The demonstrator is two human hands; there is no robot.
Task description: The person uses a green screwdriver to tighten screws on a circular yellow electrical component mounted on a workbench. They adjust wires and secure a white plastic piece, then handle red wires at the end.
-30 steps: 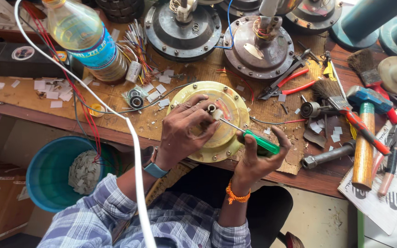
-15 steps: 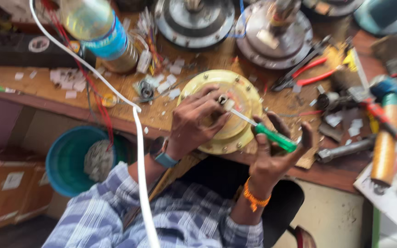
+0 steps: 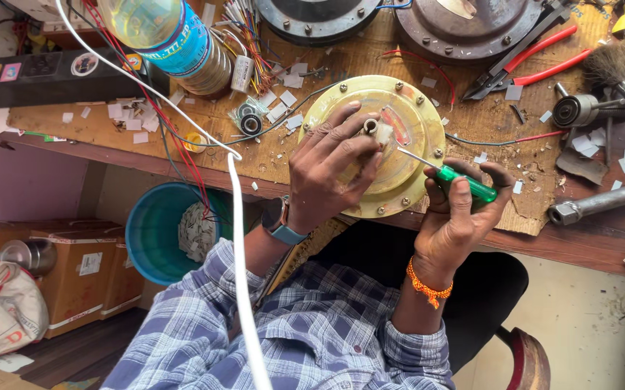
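Observation:
A round yellow metal motor housing [image 3: 406, 101] with bolts around its rim lies on the wooden bench edge. My left hand [image 3: 327, 170] rests flat on its top, fingers beside the short centre shaft [image 3: 370, 126]. My right hand [image 3: 457, 213] grips a green-handled screwdriver [image 3: 464, 184], whose thin blade points up-left at the housing near the shaft. A blue watch is on my left wrist and an orange thread on my right.
A plastic bottle [image 3: 175, 40] lies at the back left beside a black power strip [image 3: 45, 72]. Red-handled pliers [image 3: 529, 65], a brush [image 3: 619, 68], two grey motor housings [image 3: 464, 29] and paper scraps crowd the bench. A teal bucket [image 3: 161, 231] and cardboard boxes [image 3: 74, 278] sit below.
The view has moved closer and shifted right. My right hand has closed around the screwdriver handle. My left hand stays on the yellow housing.

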